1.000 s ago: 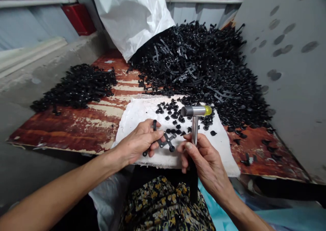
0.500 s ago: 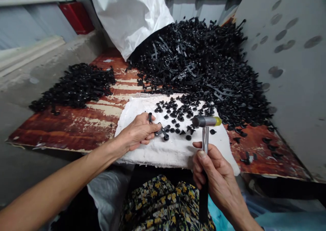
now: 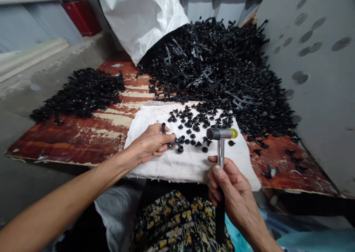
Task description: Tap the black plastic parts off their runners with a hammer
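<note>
My left hand (image 3: 154, 143) pinches a black plastic bracket (image 3: 174, 141) with round ends, low over a white cloth (image 3: 161, 168). Part of the bracket is hidden by my fingers. My right hand (image 3: 231, 189) grips a small mallet (image 3: 221, 134) by its handle, thumb on the metal shaft. The mallet head has one black face, turned left, and one yellow face; it is raised above the cloth, apart from the bracket. Many small black mushroom-shaped plugs (image 3: 198, 122) lie scattered on the cloth between and beyond my hands.
A large heap of black parts (image 3: 227, 67) fills the back right, spilling from a white sack (image 3: 146, 19). A smaller pile of black pieces (image 3: 83, 93) lies at left on the worn red-brown table (image 3: 69, 141). A spotted grey panel (image 3: 318, 78) stands along the right side.
The mallet in my right hand has shifted slightly left. My left hand and the bracket stay almost in place.
</note>
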